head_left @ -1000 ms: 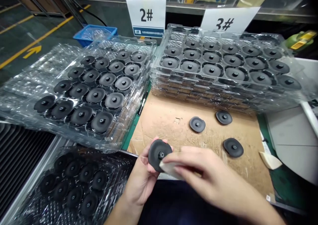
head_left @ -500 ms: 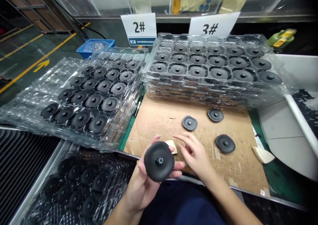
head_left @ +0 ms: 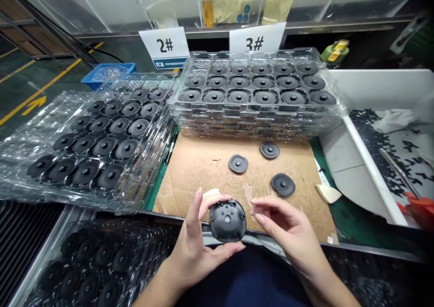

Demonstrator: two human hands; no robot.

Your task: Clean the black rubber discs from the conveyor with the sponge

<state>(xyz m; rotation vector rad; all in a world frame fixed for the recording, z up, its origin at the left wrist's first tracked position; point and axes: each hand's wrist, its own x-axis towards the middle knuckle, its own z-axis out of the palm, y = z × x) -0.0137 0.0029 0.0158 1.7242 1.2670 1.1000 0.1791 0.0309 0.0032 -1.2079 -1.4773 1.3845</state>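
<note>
My left hand grips a black rounded-square plastic disc by its edges, fingers above and thumb below. The side facing me shows small pegs and holes around a round centre. Just right of the disc is my right hand, fingers curled, thumb and forefinger slightly apart, with nothing seen between them. Beyond the hands, three loose black discs lie stud-up on the cardboard sheet: a left disc, a back disc and a right disc. A pale piece is mostly hidden behind my left fingers.
Stacked clear trays of black discs stand at the back. Another tray stack is on the left, with a lower tray below. On the right are a cream wedge and a white bin containing small black scraps.
The held disc has turned from its studded face to its pegged face, and my left grip has shifted to its edges. My right hand has turned, its fingers more curled. The view has shifted right.
</note>
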